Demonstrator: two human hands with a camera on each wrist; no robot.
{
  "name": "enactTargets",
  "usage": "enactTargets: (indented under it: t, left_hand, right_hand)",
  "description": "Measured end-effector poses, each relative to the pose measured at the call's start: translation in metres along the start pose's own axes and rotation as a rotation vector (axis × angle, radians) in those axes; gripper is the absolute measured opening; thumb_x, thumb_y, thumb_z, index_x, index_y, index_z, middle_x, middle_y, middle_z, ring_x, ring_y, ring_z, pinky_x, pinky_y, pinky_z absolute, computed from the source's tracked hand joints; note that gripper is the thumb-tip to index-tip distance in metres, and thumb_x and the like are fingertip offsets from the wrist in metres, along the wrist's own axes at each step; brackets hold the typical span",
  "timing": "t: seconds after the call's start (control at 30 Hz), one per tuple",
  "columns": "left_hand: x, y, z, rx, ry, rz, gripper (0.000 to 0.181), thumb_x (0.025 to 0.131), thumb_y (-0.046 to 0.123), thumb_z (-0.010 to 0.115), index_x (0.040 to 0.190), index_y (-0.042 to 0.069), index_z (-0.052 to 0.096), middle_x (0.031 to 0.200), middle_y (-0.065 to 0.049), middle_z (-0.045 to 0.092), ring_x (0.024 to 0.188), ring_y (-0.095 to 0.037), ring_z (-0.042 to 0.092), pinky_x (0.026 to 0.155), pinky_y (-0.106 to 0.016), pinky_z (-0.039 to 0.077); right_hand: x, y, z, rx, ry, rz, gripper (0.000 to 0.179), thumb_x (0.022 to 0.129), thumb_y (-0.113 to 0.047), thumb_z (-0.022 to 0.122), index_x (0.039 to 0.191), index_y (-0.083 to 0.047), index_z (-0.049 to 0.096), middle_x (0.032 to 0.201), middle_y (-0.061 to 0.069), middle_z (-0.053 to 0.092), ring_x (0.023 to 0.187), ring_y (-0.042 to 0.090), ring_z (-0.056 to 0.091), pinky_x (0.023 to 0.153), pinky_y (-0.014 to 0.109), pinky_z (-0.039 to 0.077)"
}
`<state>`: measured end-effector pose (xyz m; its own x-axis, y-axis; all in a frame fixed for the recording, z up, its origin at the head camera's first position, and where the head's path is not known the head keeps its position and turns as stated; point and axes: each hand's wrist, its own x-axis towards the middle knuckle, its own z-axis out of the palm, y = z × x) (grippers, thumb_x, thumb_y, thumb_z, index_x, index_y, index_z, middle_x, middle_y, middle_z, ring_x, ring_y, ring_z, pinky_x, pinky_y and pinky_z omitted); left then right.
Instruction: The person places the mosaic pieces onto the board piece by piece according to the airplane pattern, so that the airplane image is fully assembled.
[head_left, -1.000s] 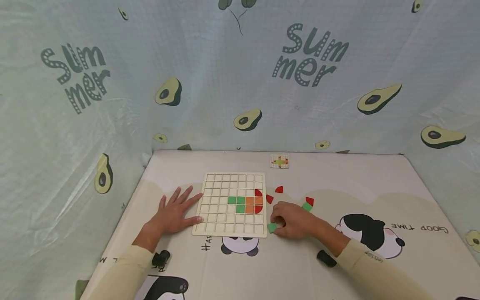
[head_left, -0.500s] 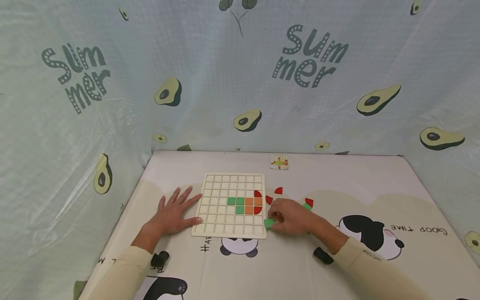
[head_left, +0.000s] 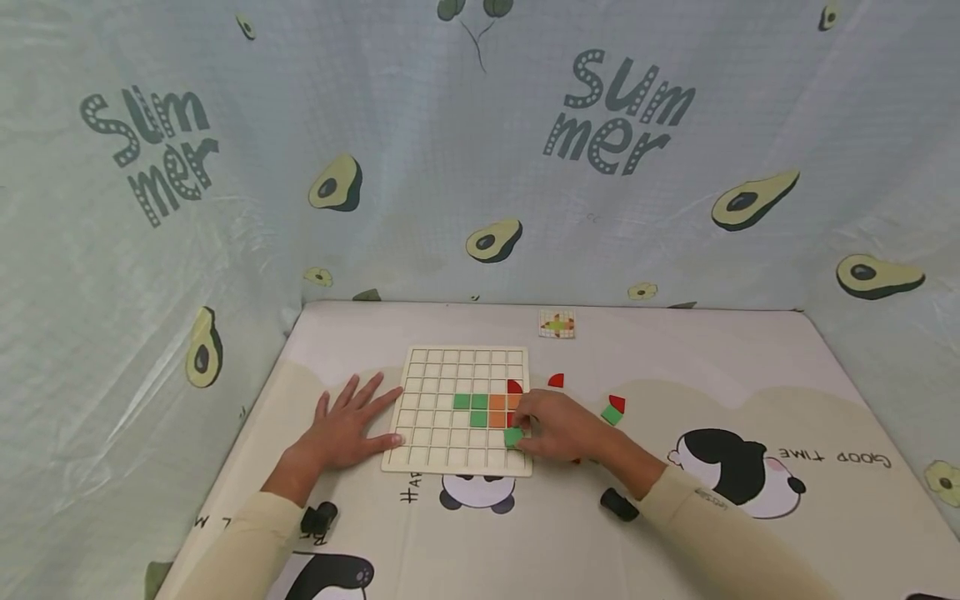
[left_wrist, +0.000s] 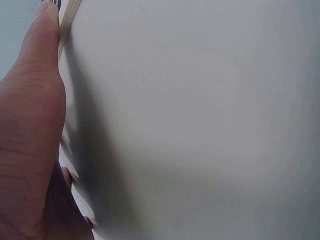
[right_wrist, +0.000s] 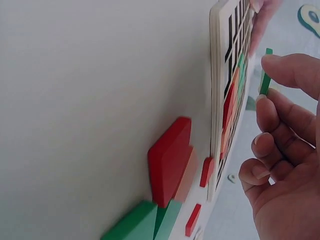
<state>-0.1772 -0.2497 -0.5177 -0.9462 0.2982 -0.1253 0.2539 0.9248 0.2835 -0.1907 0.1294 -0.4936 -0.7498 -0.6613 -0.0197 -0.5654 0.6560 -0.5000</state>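
Observation:
A pale wooden grid board [head_left: 435, 442] lies flat, with green, orange and red tiles set in its right half. My left hand [head_left: 348, 429] rests spread on the table, with its index finger and thumb at the board's left edge. My right hand [head_left: 562, 425] hangs over the board's right edge. Between thumb and index finger it pinches a green square tile [right_wrist: 265, 82], just in front of the lower red tile in the head view. In the right wrist view the tile appears edge-on above the board, with the other fingers curled. Part of the right column is hidden behind this hand.
Right of the board lie a red quarter-round tile [head_left: 556, 381], another red tile [head_left: 617, 403] and a loose green tile [head_left: 612, 415]. A small pattern card [head_left: 557, 324] lies behind the board. Patterned curtains bound the table at the back and sides.
My right hand has moved left with the green tile, from beside the board to over its right column. My left hand has stayed in place.

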Motion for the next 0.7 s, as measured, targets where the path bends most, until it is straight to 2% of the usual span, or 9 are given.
enactTargets:
  t: [0.23,0.53,0.7]
  left_hand:
    - [0.0,-0.001,0.001,-0.015,0.024,0.018,0.08,0.092,0.061,0.068,0.159,0.027,0.043,0.173,-0.014,0.027,0.159,-0.052,0.017,0.116,-0.083,0.011]
    - [0.001,0.001,-0.002,0.017,-0.011,0.005,0.079,0.094,0.062,0.065,0.161,0.028,0.04,0.175,-0.012,0.023,0.16,-0.05,0.015,0.117,-0.083,0.011]
    - [-0.001,0.004,-0.002,0.004,-0.006,0.006,0.079,0.094,0.059,0.067,0.161,0.027,0.041,0.174,-0.013,0.024,0.159,-0.051,0.016,0.117,-0.083,0.011]
  right_hand:
    - [0.01,-0.003,0.005,0.005,0.018,-0.016,0.012,0.087,-0.02,0.083,0.096,-0.015,0.076,0.085,-0.006,0.064,0.083,0.01,0.055,0.075,0.023,0.05]
    - [0.024,-0.01,0.007,0.036,0.039,0.027,0.013,0.087,-0.019,0.08,0.098,-0.013,0.076,0.083,-0.007,0.06,0.082,0.009,0.053,0.072,0.022,0.048]
    - [0.032,-0.013,0.009,0.049,0.048,-0.002,0.013,0.089,-0.019,0.081,0.097,-0.012,0.075,0.08,-0.007,0.059,0.08,0.009,0.053,0.071,0.024,0.047]
